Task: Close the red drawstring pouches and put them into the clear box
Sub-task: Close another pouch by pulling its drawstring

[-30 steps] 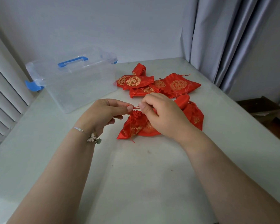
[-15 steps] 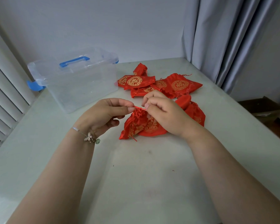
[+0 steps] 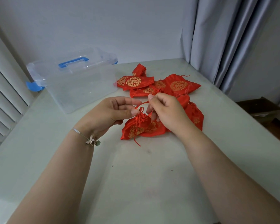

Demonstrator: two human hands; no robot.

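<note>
1. Head camera view, looking down at my two bare forearms over a pale tabletop.
2. My left hand is pinched shut on one end of a thin red drawstring. A bracelet hangs at that wrist.
3. My right hand pinches the other end of the same drawstring between thumb and forefinger, the remaining fingers loosely curled.
4. Below and between my hands lies the red pouch I am closing. Its mouth is gathered into tight ruffles, and its body rests on the tabletop near the middle.
5. More red pouches with gold round patterns lie in a loose overlapping heap toward the far edge, right of centre. Another lies partly hidden behind my right hand.
6. A clear box with a blue handle stands near the far left corner, well apart from the pouch in hand. I see no pouches inside it.
7. I judge the pouch light, soft and limp, its satin-like cloth probably slippery, so it will sag if lifted by a corner.
8. Best hold, in my judgement: the cords for tightening, then the bunched neck just below the ruffles for carrying to the box.
</note>
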